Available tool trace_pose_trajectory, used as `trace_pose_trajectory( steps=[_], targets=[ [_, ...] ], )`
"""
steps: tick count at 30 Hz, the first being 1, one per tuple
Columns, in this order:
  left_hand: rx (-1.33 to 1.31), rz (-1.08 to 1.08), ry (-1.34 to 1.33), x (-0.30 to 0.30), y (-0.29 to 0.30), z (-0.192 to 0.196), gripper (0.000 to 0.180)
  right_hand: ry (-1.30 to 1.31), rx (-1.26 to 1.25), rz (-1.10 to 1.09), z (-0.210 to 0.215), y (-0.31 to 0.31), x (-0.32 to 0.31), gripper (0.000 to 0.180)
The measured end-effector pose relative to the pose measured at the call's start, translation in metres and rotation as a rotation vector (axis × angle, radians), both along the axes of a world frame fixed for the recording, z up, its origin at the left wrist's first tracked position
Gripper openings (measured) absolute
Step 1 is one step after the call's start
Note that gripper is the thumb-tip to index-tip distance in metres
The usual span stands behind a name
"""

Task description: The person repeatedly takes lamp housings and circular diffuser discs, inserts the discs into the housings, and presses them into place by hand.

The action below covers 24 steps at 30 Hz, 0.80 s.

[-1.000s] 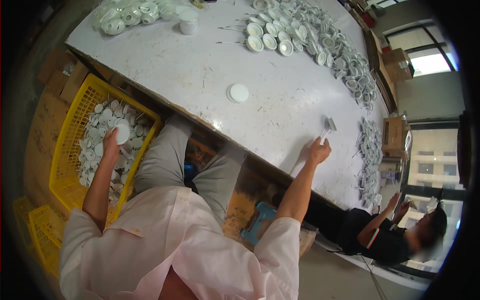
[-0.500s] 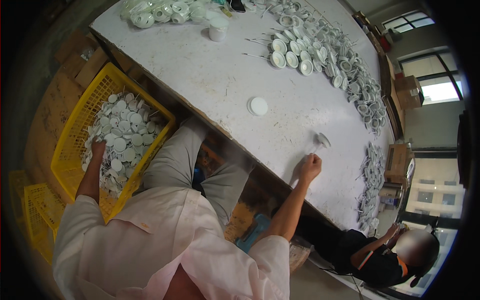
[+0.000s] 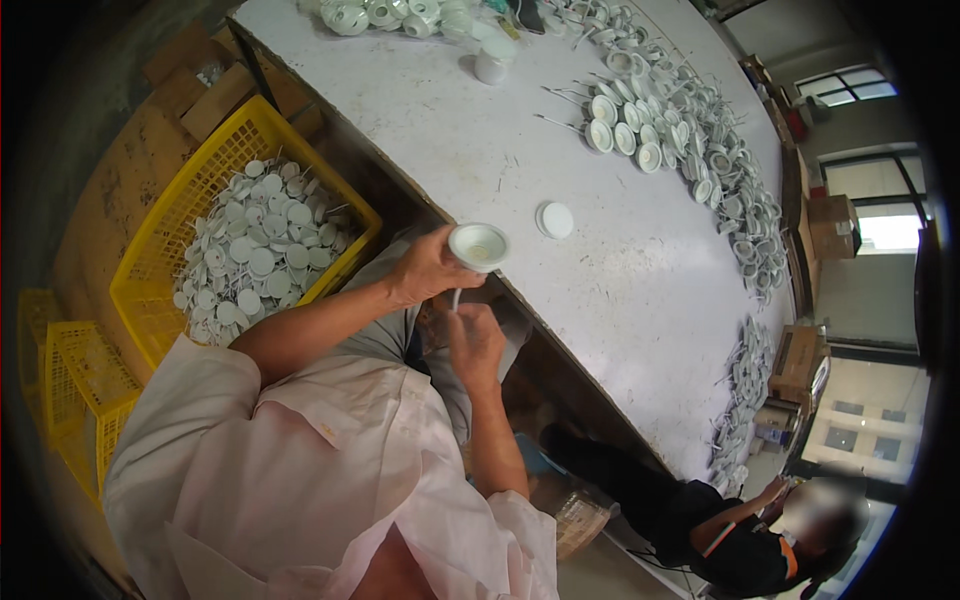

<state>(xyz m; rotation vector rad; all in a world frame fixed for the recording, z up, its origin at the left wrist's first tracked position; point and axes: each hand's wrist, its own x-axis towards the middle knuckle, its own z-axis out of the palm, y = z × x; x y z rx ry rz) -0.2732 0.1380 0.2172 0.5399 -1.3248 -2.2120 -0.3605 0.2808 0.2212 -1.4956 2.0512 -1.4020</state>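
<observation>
Over the table's near edge, my left hand [image 3: 425, 268] is closed around a white, cup-shaped downlight housing [image 3: 480, 247], its open face turned up. Just below it, my right hand [image 3: 476, 342] pinches a white cable [image 3: 457, 299] hanging under the housing. The cable's lower end is hidden in my fingers. A pair of white round discs [image 3: 555, 219], one partly over the other, lies on the table to the right of my hands. To the left, a yellow plastic basket [image 3: 150, 243] holds a heap of white discs with thin wires [image 3: 262, 262].
Many similar housings [image 3: 650, 157] cover the far right of the white table [image 3: 420, 110]. A white tub [image 3: 493, 62] and bagged white parts [image 3: 400, 15] stand at the back. More yellow baskets [image 3: 85, 370] are at lower left. A person in black [image 3: 740, 540] works at lower right.
My left hand has left the disc heap and now holds the housing. My right hand has come left from over the table, where it held a wired piece, to the cable. The view has shifted.
</observation>
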Motion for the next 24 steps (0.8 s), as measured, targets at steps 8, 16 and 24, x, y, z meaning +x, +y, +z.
trace_pose_trajectory(
  steps=[8,16,24],
  targets=[
    [0.063,0.283,0.067,0.046,-0.011,0.011,0.061,-0.249,0.147,-0.275,0.013,-0.047,-0.077,0.029],
    [0.100,0.184,0.014,0.057,0.007,0.008,0.063,0.201,0.439,-0.571,-0.025,-0.094,-0.179,0.056],
    [0.107,0.133,0.017,0.058,0.012,-0.004,0.066,-0.253,0.192,-0.506,-0.027,-0.088,-0.189,0.027]
  ],
)
